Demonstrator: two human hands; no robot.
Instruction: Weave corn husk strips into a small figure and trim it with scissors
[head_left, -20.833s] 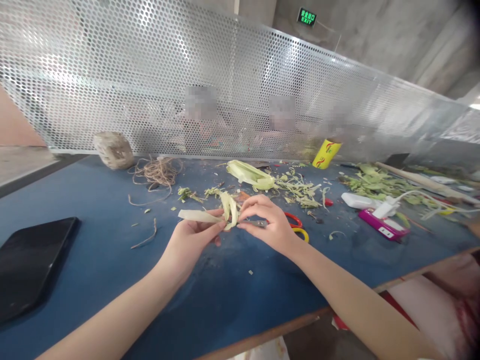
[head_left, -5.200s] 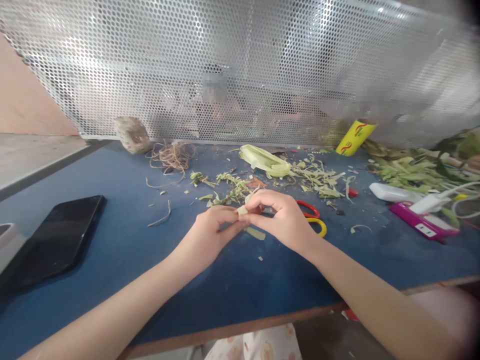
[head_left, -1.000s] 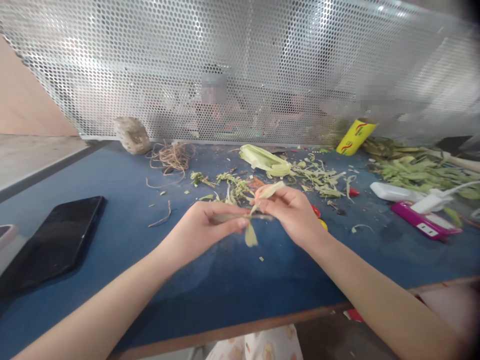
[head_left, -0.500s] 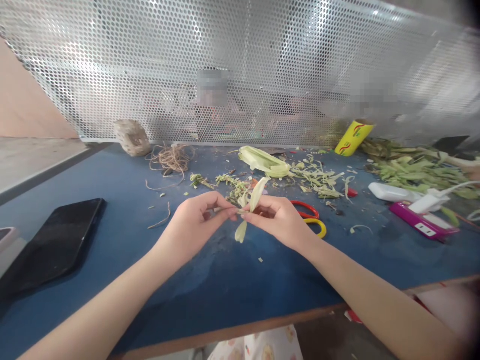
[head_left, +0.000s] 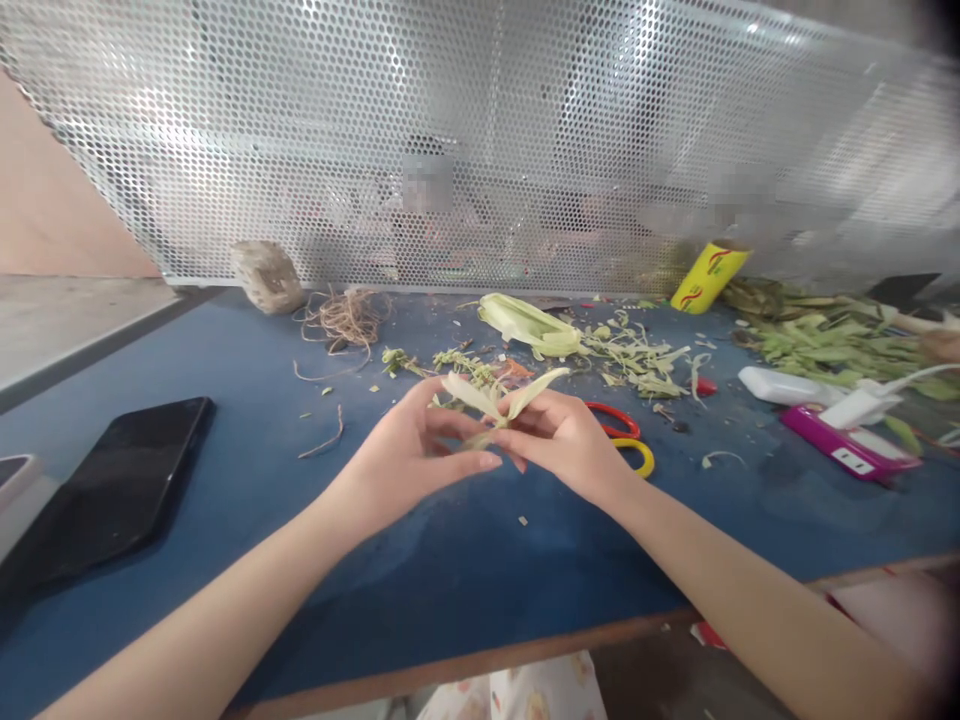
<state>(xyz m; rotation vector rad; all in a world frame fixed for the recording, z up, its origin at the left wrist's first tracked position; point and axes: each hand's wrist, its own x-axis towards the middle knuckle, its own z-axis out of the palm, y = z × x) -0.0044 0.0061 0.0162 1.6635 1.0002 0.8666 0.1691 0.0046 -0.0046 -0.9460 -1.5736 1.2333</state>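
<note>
Over the middle of the table, my right hand (head_left: pixel 555 428) pinches the joined base of some pale green leaf strips (head_left: pixel 536 388), which look like corn husk. Two strips fan out upward in a V. Close beside it on the left, my left hand (head_left: pixel 424 445) is open, its thumb stretched under the strips and its fingers behind them; whether it touches them I cannot tell. Scissors (head_left: pixel 637 455) with one red and one yellow handle loop lie partly hidden behind my right hand. Beyond my hands lies a larger pale green husk bundle (head_left: pixel 529 323).
Brown twine (head_left: pixel 349 318) and a stone-like block (head_left: pixel 268 275) stand back left. A black phone (head_left: pixel 112 490) lies left. Leaf scraps (head_left: pixel 637 355), a yellow tube (head_left: pixel 709 277), green leaves (head_left: pixel 817 340) and a purple power strip (head_left: pixel 847 440) are right. A perforated metal screen (head_left: pixel 495 120) borders the back.
My left hand has let go its pinch and spread its fingers. The strips have turned: one that hung down now points up left. My right hand still pinches them.
</note>
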